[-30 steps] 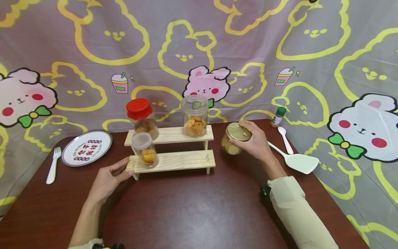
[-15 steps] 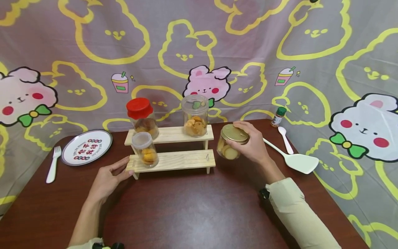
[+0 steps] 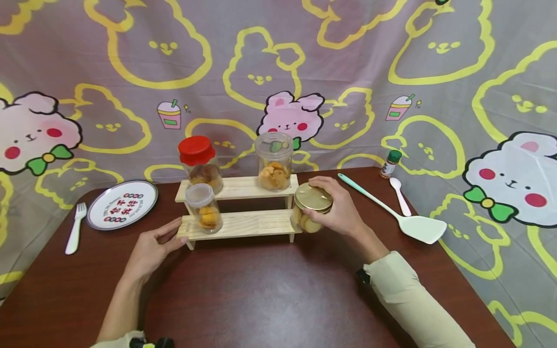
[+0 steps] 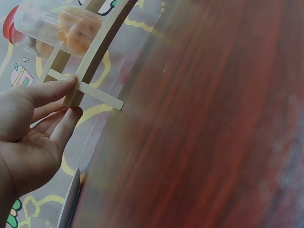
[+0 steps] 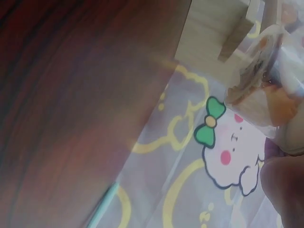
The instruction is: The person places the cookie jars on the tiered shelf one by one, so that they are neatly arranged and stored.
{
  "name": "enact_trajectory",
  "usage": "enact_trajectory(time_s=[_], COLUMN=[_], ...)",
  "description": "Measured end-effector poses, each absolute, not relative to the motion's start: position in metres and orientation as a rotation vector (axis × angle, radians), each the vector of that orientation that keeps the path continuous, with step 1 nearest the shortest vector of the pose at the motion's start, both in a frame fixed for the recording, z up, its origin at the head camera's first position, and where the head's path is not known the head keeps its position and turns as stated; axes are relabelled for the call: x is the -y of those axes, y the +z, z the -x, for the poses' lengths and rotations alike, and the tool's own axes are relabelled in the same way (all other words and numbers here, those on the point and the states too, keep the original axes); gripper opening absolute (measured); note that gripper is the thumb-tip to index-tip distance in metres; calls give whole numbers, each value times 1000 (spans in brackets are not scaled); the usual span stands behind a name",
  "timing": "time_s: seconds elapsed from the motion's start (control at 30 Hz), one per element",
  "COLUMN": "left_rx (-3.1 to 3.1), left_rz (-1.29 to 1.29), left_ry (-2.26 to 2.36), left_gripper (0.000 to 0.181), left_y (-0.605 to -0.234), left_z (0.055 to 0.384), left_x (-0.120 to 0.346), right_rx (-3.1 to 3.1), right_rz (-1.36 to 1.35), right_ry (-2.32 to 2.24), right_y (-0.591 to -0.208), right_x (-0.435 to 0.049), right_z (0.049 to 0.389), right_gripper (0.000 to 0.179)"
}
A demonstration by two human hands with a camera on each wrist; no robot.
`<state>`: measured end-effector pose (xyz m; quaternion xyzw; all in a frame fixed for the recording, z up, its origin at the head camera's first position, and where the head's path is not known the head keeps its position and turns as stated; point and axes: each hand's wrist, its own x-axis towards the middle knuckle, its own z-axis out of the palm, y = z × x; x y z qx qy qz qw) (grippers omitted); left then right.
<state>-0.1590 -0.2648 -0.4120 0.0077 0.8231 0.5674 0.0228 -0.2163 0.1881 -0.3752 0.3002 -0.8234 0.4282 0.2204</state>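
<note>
My right hand grips a clear jar with a gold lid and round biscuits inside. The jar overlaps the right end of the two-step wooden rack in the head view. In the right wrist view the jar hangs beside a rack leg. At the rack's other end, my left hand pinches the tip of the lower shelf between thumb and fingers. A small jar of orange biscuits stands on that shelf. The upper shelf carries a red-lidded jar and a clear-lidded cookie jar.
Left of the rack lie a white plate and a white fork. To the right are a pale turner, a white spoon and a green-capped spice bottle. A patterned cloth hangs behind the brown table.
My right hand has carried the gold-lidded jar leftward and a little nearer, up to the rack's right end. The turner's handle has come into sight. My left hand keeps its hold on the shelf.
</note>
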Motion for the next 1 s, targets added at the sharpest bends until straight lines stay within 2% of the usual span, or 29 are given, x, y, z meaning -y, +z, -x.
enact_trajectory(time_s=[1.0], left_rx=[-2548], left_rz=[-48], left_ry=[1776], left_gripper=[63], left_y=[-412], left_z=[158], left_x=[266], right_rx=[2381], right_rz=[-940], right_ry=[1103], right_y=[-372], right_x=[-145], right_z=[212], right_gripper=[73])
